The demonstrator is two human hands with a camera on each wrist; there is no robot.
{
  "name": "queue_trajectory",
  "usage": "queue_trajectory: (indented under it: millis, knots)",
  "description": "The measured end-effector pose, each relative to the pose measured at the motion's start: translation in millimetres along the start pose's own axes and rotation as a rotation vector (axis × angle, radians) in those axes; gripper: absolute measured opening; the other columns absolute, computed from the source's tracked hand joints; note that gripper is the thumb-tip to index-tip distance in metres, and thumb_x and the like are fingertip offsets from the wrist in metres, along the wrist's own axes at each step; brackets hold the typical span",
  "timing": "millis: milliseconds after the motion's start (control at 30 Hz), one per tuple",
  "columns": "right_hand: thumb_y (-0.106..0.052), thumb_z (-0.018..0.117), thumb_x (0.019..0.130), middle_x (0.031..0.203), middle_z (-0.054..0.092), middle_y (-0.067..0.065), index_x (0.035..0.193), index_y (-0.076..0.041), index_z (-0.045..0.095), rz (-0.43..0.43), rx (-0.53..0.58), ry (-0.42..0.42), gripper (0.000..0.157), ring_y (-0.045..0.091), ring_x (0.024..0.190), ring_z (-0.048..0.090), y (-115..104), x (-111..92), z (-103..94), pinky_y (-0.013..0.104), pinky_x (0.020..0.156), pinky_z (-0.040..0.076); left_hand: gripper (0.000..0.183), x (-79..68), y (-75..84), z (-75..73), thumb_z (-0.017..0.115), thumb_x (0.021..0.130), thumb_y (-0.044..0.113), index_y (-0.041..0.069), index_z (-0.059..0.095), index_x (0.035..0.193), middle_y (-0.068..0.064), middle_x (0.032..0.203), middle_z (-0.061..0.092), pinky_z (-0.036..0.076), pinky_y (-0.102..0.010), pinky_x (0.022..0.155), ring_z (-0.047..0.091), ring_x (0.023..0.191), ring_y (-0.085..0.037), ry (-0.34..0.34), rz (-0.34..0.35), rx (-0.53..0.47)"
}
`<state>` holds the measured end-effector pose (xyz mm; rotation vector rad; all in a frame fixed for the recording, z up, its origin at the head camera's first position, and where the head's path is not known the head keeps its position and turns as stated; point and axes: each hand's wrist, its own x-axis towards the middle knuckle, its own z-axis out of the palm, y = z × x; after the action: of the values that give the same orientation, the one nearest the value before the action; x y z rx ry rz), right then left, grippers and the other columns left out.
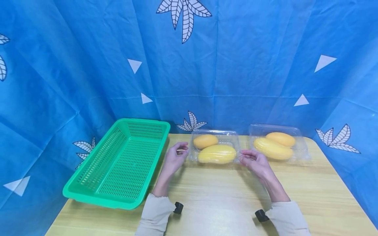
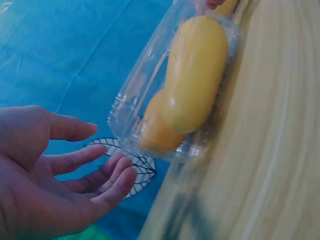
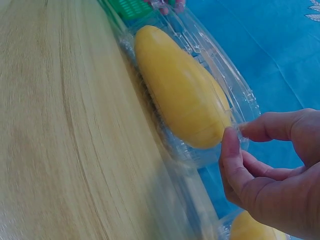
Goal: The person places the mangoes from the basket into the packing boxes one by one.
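A clear plastic clamshell box point(image 1: 226, 143) with two yellow mangoes inside stands at the back of the table, its lid down. One mango point(image 1: 217, 154) lies in front; a more orange mango point(image 1: 205, 141) sits behind it. My right hand point(image 1: 255, 164) pinches the box's right front corner between thumb and fingers; the right wrist view shows this pinch point(image 3: 270, 165) closely. My left hand point(image 1: 175, 158) is beside the box's left end. In the left wrist view its loosely bent fingers point(image 2: 112, 195) hold nothing, with a small gap to the box.
A second clear box point(image 1: 301, 149) with two mangoes point(image 1: 273, 149) stands to the right. On the left is a green slotted plastic basket point(image 1: 118, 205). Behind the wooden table point(image 1: 218, 203) hangs a blue curtain point(image 1: 236, 65) with leaf prints.
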<state>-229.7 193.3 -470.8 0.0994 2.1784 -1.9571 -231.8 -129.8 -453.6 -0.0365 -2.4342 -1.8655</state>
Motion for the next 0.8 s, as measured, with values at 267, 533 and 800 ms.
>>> queue_trajectory:
  millis: [267,533,800]
  knots:
    - [-0.002,0.062,0.096,0.116,0.061,0.014,0.141,0.011,0.048,0.003,-0.019,0.009,0.049,0.012,0.096,0.063,1,-2,-0.3,0.03,0.092,0.056,0.032,4.0,-13.1,-0.6,0.061,0.098,-0.002,-0.011,0.062,0.128,-0.024,0.11,0.065,0.06,-0.041,0.083,0.067,0.088,-0.028,-0.027,-0.204,-0.157]
    - [-0.009,0.062,0.102,0.134,0.057,0.028,0.144,0.012,0.046,-0.007,0.01,0.01,0.049,0.012,0.103,0.066,4,-5,-0.9,0.029,0.097,0.054,0.032,8.2,-22.6,4.0,0.065,0.097,-0.001,-0.012,0.062,0.127,-0.021,0.107,0.067,0.061,-0.037,0.084,0.067,0.083,-0.019,-0.045,-0.253,-0.31]
    - [-0.013,0.057,0.105,0.14,0.051,0.034,0.146,0.015,0.041,-0.04,0.012,-0.058,0.052,0.02,0.109,0.067,3,-8,-7.4,0.033,0.099,0.054,0.032,6.7,-25.7,0.1,0.065,0.097,0.001,-0.011,0.063,0.127,-0.023,0.107,0.068,0.061,-0.039,0.085,0.068,0.086,-0.022,-0.087,-0.299,-0.366]
